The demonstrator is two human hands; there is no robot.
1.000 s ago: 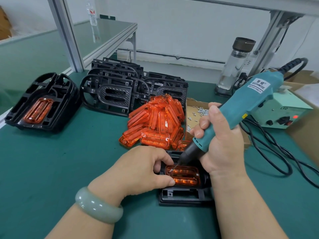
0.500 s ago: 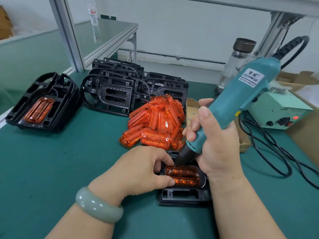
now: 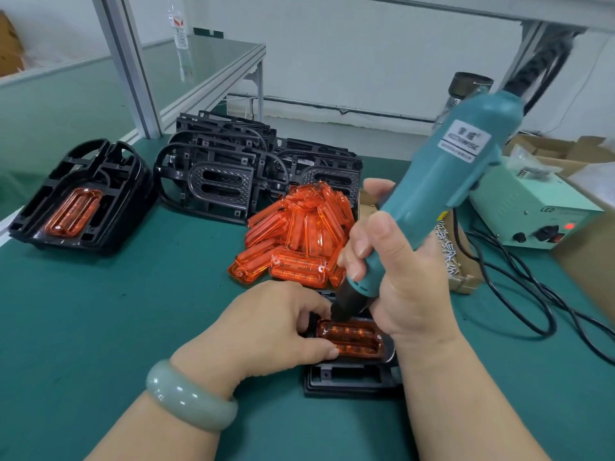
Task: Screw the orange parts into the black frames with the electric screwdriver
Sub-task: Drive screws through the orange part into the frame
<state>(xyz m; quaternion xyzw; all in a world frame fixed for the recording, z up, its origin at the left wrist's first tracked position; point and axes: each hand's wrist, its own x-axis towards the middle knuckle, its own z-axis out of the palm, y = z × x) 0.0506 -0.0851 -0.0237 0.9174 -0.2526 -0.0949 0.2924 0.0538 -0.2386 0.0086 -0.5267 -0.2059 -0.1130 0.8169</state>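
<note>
1. Right hand grips our screwdriver, tip down at the part's left end — tool leaning up-right.
2. Left hand pinches that end; part lies crosswise in the frame on the desk.

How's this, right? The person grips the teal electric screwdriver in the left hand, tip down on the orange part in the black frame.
No: the head view shows the right hand gripping the electric screwdriver. Its tip is down on the orange part in the black frame, as you said.
</note>
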